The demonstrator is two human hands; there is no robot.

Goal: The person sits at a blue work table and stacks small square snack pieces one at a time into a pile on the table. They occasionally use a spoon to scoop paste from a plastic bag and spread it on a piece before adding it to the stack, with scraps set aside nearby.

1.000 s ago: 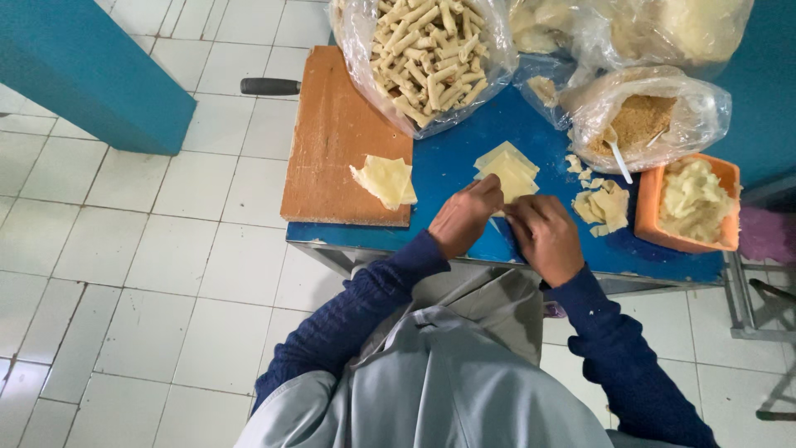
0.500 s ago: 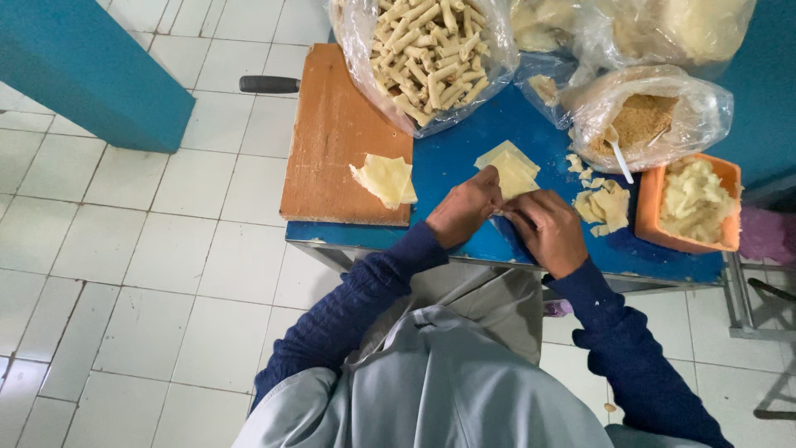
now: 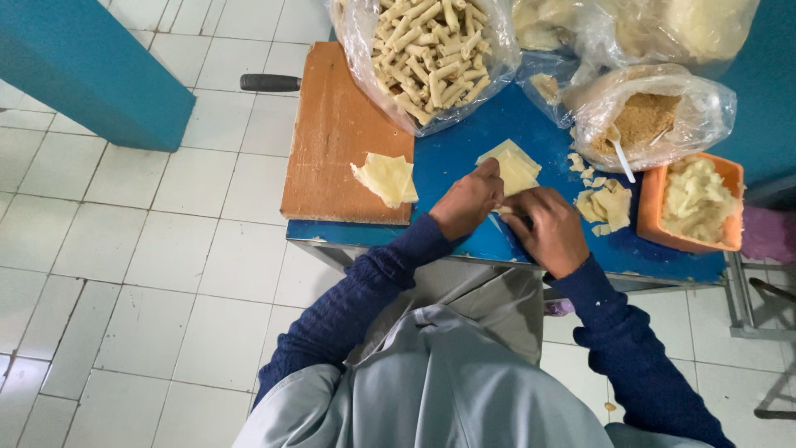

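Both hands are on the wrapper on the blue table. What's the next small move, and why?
Probably roll the wrapper forward. Both the left hand and right hand pinch its near edge, its far part lies flat, and the bag holds finished rolls.

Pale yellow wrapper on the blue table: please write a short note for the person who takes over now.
Left hand: fingers press on the near edge of the pale yellow wrapper.
Right hand: beside it, fingers pinching at the same edge.
Things: more wrappers on the wooden board; scraps near the orange tub of filling.
Done: bag of finished rolls.
Left: this wrapper is not yet rolled.
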